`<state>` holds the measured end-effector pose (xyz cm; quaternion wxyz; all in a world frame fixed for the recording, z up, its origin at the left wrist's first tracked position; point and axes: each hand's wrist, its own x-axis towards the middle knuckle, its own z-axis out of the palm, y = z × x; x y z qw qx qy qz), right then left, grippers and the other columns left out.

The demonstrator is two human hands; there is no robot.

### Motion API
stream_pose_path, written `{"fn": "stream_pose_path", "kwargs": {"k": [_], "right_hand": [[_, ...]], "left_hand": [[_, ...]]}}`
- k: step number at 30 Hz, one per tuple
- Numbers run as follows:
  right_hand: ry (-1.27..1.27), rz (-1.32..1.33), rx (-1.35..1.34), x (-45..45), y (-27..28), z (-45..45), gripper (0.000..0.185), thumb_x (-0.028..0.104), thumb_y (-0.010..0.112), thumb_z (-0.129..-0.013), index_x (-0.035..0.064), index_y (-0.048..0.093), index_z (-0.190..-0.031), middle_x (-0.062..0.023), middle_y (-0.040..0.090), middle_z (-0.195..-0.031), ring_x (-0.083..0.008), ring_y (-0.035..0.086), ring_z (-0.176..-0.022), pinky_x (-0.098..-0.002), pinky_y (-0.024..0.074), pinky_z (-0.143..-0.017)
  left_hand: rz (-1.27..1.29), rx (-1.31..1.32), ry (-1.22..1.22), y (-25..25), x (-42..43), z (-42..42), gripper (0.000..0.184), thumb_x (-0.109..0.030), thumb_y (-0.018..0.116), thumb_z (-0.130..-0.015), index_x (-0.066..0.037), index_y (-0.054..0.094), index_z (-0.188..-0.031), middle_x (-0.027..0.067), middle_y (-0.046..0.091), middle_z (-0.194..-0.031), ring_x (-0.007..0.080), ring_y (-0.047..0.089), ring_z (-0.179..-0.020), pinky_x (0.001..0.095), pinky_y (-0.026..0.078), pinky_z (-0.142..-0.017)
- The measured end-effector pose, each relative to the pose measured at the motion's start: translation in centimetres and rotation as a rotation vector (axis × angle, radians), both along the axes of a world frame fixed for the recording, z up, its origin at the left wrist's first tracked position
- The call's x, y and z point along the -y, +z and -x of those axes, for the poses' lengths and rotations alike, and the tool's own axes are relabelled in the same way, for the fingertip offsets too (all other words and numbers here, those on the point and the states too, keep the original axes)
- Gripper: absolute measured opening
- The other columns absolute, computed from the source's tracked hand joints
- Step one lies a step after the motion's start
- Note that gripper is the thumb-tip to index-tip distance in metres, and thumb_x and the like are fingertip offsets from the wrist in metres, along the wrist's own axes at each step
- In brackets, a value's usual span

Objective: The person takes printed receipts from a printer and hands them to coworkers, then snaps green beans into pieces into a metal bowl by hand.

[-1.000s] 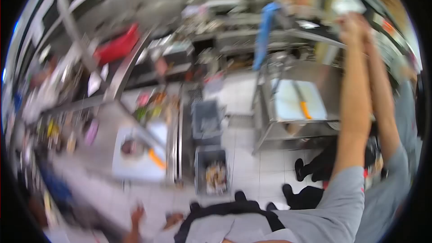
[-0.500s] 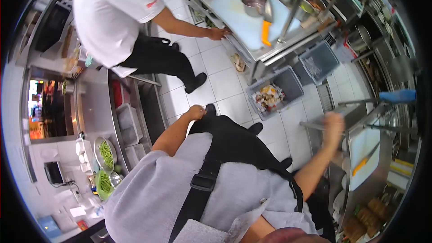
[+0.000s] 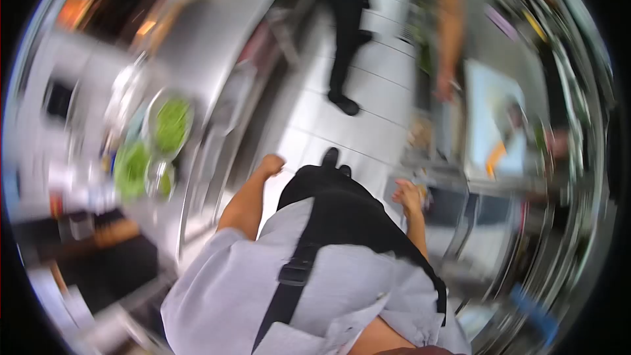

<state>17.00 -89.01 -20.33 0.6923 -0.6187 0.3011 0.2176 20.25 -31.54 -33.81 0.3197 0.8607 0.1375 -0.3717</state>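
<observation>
Below, a white-tiled floor runs toward twelve o'clock past a steel worktop in a blurred kitchen. A bowl of green vegetables sits near nine; a cutting board lies near three. A co-worker's dark trouser leg stands at twelve. The left hand has fingers curled together; the right hand holds its fingers partly apart near a grey tub at four, contact unclear.

White-tiled floor gleaming bright down the middle!
Steel counter sweeps up the left, steel worktop flanks the right!
</observation>
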Motion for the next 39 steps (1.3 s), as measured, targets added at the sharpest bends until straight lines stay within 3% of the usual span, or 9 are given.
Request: {"fn": "stream_pose_path", "kwargs": {"k": [1,3,7,13,20,25,30,34,39], "right_hand": [[0.100,0.041,-0.004,0.3,-1.2,-2.4,0.024,0.025,0.060,-0.103,0.0072,0.069,-0.115,-0.0017,0.059,-0.073,-0.0144,0.062,-0.061,-0.0320,0.0585,-0.059],[0.272,0.080,0.006,-0.4,-3.5,-7.7,0.022,0.026,0.063,-0.100,0.0068,0.068,-0.111,-0.0037,0.060,-0.071,-0.0174,0.064,-0.060,-0.0318,0.0572,-0.054],[0.659,0.138,-0.009,-1.7,-11.7,-17.2,0.018,0.022,0.065,-0.100,0.0053,0.069,-0.106,-0.0045,0.059,-0.067,-0.0155,0.062,-0.054,-0.0275,0.0542,-0.051],[0.810,0.205,0.411,-21.8,0.4,-24.0,0.017,0.019,0.065,-0.100,0.0033,0.069,-0.105,-0.0022,0.062,-0.073,-0.0103,0.060,-0.060,-0.0245,0.0499,-0.053],[1.346,-0.190,0.678,-49.9,18.9,-9.5,0.017,0.009,0.061,-0.101,-0.0011,0.067,-0.113,-0.0022,0.063,-0.083,-0.0092,0.061,-0.074,-0.0264,0.0546,-0.070],[1.704,-0.172,0.723,-65.0,19.7,-0.5,0.017,0.007,0.062,-0.100,-0.0029,0.067,-0.113,-0.0038,0.066,-0.087,-0.0095,0.062,-0.079,-0.0261,0.0544,-0.074],[1.778,-0.064,0.732,-73.3,20.7,2.3,0.020,0.008,0.063,-0.099,-0.0038,0.068,-0.114,-0.0056,0.070,-0.089,-0.0105,0.065,-0.080,-0.0265,0.0527,-0.071],[1.775,-0.028,0.762,-77.3,20.3,2.4,0.022,0.010,0.065,-0.097,-0.0034,0.068,-0.114,-0.0058,0.070,-0.084,-0.0116,0.065,-0.076,-0.0274,0.0524,-0.069],[1.550,0.411,1.149,-81.6,21.4,3.1,0.024,0.014,0.069,-0.095,-0.0036,0.067,-0.112,-0.0114,0.072,-0.079,-0.0203,0.068,-0.069,-0.0313,0.0532,-0.067]], "left_hand": [[-0.166,0.651,-0.387,-1.5,-1.1,2.5,0.041,-0.038,0.060,-0.095,0.001,0.074,-0.098,0.0234,0.073,-0.093,0.0401,0.066,-0.070,0.0544,0.053,-0.076],[-0.145,0.497,0.012,-1.9,-2.5,5.0,0.039,-0.038,0.058,-0.096,-0.002,0.074,-0.103,0.0201,0.074,-0.093,0.0371,0.069,-0.078,0.0524,0.054,-0.076],[0.077,0.291,0.486,16.5,2.0,10.8,0.045,-0.042,0.059,-0.097,-0.003,0.074,-0.113,0.0112,0.076,-0.095,0.0196,0.071,-0.081,0.0383,0.057,-0.074],[0.158,0.610,1.078,21.6,-0.1,17.5,0.031,-0.029,0.063,-0.101,-0.005,0.072,-0.118,0.0082,0.077,-0.098,0.0160,0.070,-0.080,0.0302,0.059,-0.070],[0.241,1.119,1.527,23.5,-10.7,23.2,0.028,-0.023,0.059,-0.106,0.001,0.069,-0.112,0.0090,0.075,-0.091,0.0119,0.067,-0.076,0.0267,0.055,-0.065],[0.083,0.989,1.760,28.8,-17.5,30.0,0.020,-0.021,0.060,-0.102,-0.008,0.073,-0.111,0.0051,0.072,-0.085,0.0111,0.065,-0.077,0.0245,0.051,-0.069],[0.767,1.525,1.980,32.1,-22.4,34.8,0.032,-0.028,0.054,-0.104,-0.001,0.067,-0.094,0.0106,0.068,-0.086,0.0157,0.061,-0.074,0.0287,0.050,-0.068],[0.524,2.108,0.921,47.3,-24.7,41.7,0.031,-0.025,0.052,-0.104,-0.002,0.063,-0.089,0.0115,0.066,-0.082,0.0176,0.058,-0.068,0.0290,0.048,-0.063],[0.356,2.267,0.406,57.0,-24.4,41.2,0.027,-0.023,0.053,-0.104,-0.003,0.064,-0.090,0.0083,0.065,-0.079,0.0151,0.057,-0.065,0.0271,0.047,-0.061]]}}
